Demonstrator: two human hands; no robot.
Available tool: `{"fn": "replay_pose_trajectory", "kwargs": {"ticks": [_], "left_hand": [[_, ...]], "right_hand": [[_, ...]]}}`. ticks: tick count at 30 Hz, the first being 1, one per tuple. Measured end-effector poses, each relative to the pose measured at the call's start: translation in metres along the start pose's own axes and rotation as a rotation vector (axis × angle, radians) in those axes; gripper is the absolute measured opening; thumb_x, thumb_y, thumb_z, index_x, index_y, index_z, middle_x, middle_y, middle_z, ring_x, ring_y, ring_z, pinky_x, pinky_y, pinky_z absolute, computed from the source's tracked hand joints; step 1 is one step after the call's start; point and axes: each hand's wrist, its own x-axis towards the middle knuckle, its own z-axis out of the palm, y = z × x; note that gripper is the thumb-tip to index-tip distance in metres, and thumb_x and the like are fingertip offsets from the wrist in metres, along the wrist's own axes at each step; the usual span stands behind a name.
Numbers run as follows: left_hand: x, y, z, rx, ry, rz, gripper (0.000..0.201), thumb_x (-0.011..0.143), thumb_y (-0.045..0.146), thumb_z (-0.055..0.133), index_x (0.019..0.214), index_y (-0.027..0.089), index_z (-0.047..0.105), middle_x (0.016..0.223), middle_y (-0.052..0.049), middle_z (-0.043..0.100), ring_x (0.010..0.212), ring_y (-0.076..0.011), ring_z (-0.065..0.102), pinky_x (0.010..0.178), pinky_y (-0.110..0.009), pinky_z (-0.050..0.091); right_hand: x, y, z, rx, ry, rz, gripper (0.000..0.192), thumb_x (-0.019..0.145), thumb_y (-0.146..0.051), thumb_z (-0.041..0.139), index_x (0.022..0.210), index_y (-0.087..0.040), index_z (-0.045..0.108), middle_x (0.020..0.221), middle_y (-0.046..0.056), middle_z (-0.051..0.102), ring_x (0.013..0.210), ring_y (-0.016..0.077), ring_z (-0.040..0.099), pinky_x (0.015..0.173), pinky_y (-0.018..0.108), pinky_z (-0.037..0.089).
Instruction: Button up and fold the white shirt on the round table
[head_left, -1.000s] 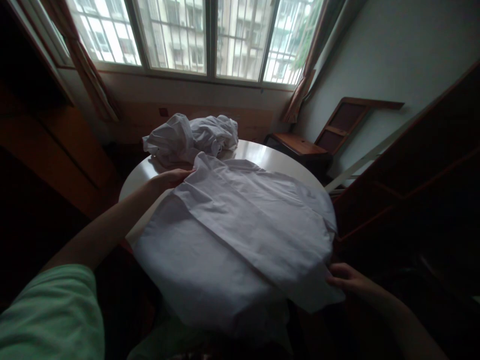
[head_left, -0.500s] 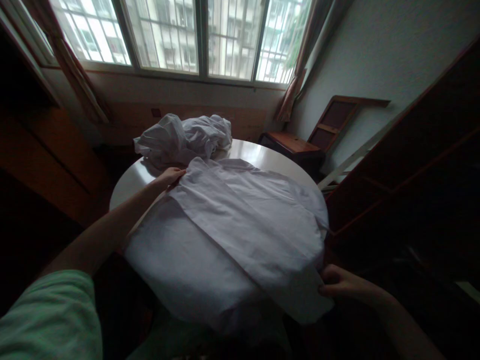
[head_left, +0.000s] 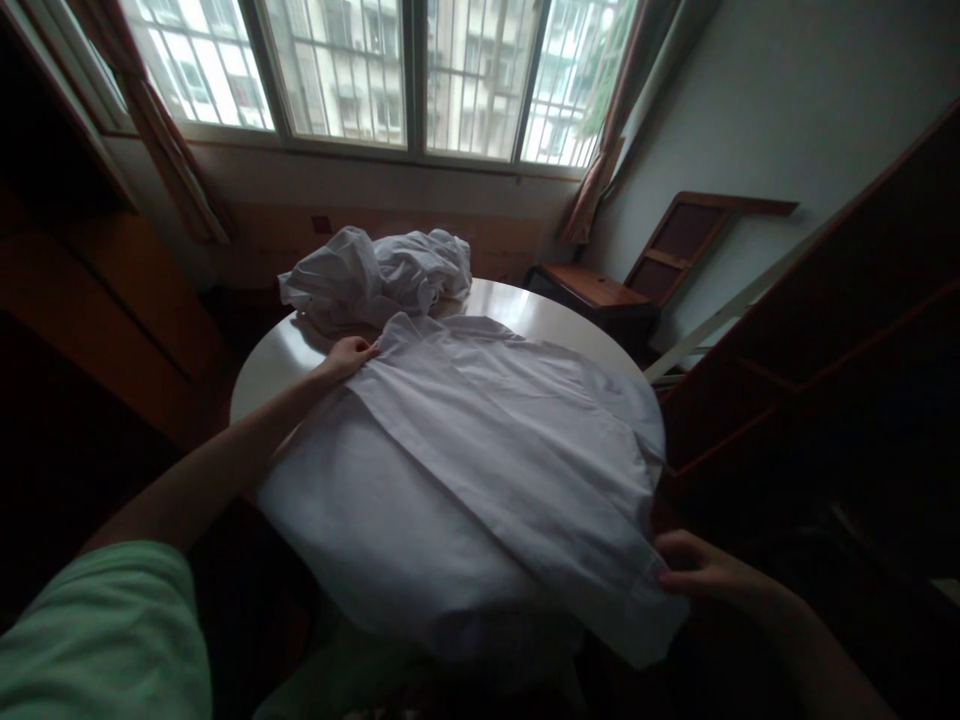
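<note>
Fingers pinch shirt edges; hem overhangs table.

White shirt, folded lengthwise and spread flat across the round table, hem overhanging the near edge.

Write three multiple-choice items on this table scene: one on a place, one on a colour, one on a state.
1. Where does the crumpled heap of cloth lie?
A. at the table's far edge, toward the window
B. on the floor
C. on the wooden chair

2. What colour is the spread garment?
A. black
B. red
C. white

3. How does the garment lie on the round table?
A. rolled into a ball
B. laid out flat, near hem over the edge
C. hung from a hanger

Answers: 1 A, the heap sits beyond the left hand. 2 C, the cloth is white throughout. 3 B, it lies flat, the right hand at its near corner.
</note>
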Motion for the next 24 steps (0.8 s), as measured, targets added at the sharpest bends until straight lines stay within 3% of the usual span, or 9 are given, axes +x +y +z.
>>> {"fn": "replay_pose_trajectory", "kwargs": {"ticks": [2, 4, 7, 9, 11, 16, 20, 24], "left_hand": [[-0.008, 0.002, -0.005, 0.031, -0.017, 0.003, 0.038, 0.069, 0.050, 0.061, 0.074, 0.013, 0.061, 0.063, -0.003, 0.056, 0.059, -0.0152, 0.050, 0.050, -0.023, 0.035], [-0.019, 0.004, -0.016, 0.005, -0.164, 0.042, 0.048, 0.071, 0.056, 0.056, 0.091, 0.013, 0.063, 0.073, -0.006, 0.061, 0.068, -0.0182, 0.056, 0.055, -0.024, 0.040], [-0.036, 0.002, -0.036, 0.013, -0.432, 0.228, 0.063, 0.063, 0.051, 0.065, 0.117, 0.019, 0.056, 0.100, -0.008, 0.064, 0.088, -0.0202, 0.059, 0.068, -0.025, 0.045], [-0.046, -0.004, -0.043, 0.081, -0.493, 0.324, 0.075, 0.057, 0.043, 0.071, 0.126, 0.023, 0.049, 0.114, -0.008, 0.061, 0.091, -0.0197, 0.058, 0.071, -0.025, 0.046], [-0.054, -0.011, -0.041, 0.166, -0.388, 0.359, 0.074, 0.058, 0.037, 0.069, 0.127, 0.022, 0.048, 0.115, -0.009, 0.060, 0.084, -0.0180, 0.059, 0.069, -0.026, 0.047], [-0.076, -0.015, -0.020, 0.485, 0.058, 0.337, 0.036, 0.072, 0.018, 0.048, 0.107, 0.018, 0.060, 0.097, -0.009, 0.064, 0.079, -0.0203, 0.059, 0.070, -0.030, 0.045], [-0.097, -0.003, -0.014, 0.753, 0.181, 0.323, 0.033, 0.072, 0.010, 0.044, 0.101, 0.017, 0.059, 0.101, -0.011, 0.062, 0.088, -0.0228, 0.059, 0.068, -0.030, 0.042], [-0.121, 0.008, -0.015, 0.850, 0.246, 0.330, 0.020, 0.078, 0.030, 0.052, 0.087, 0.015, 0.062, 0.090, -0.012, 0.063, 0.081, -0.0237, 0.059, 0.063, -0.029, 0.039]], "right_hand": [[0.000, -0.002, 0.003, -0.020, 0.017, 0.024, 0.063, 0.040, -0.063, 0.077, 0.081, -0.017, 0.073, 0.089, 0.010, 0.071, 0.089, 0.0336, 0.062, 0.078, 0.041, 0.052], [0.002, -0.002, 0.004, -0.024, 0.012, 0.041, 0.062, 0.040, -0.062, 0.077, 0.082, -0.016, 0.073, 0.091, 0.011, 0.071, 0.090, 0.0343, 0.062, 0.079, 0.041, 0.052], [0.004, 0.000, 0.003, -0.015, -0.023, 0.047, 0.062, 0.042, -0.060, 0.077, 0.085, -0.016, 0.073, 0.094, 0.011, 0.071, 0.092, 0.0347, 0.062, 0.080, 0.042, 0.052], [0.005, 0.003, 0.001, -0.015, -0.048, 0.043, 0.061, 0.043, -0.059, 0.078, 0.086, -0.017, 0.074, 0.095, 0.010, 0.071, 0.092, 0.0348, 0.062, 0.080, 0.042, 0.052], [0.005, 0.006, -0.001, -0.009, -0.058, 0.038, 0.060, 0.042, -0.058, 0.078, 0.086, -0.017, 0.074, 0.095, 0.010, 0.071, 0.092, 0.0350, 0.063, 0.080, 0.043, 0.052], [0.001, 0.010, -0.004, 0.060, -0.018, -0.016, 0.058, 0.042, -0.060, 0.079, 0.085, -0.020, 0.075, 0.093, 0.010, 0.072, 0.093, 0.0355, 0.063, 0.083, 0.045, 0.051], [-0.003, 0.005, -0.003, 0.077, -0.009, -0.070, 0.061, 0.043, -0.065, 0.076, 0.084, -0.020, 0.075, 0.092, 0.011, 0.072, 0.092, 0.0360, 0.063, 0.083, 0.047, 0.050], [-0.003, -0.003, -0.002, 0.099, -0.050, -0.099, 0.060, 0.046, -0.066, 0.075, 0.083, -0.019, 0.075, 0.088, 0.012, 0.073, 0.089, 0.0351, 0.064, 0.079, 0.047, 0.051]]}}
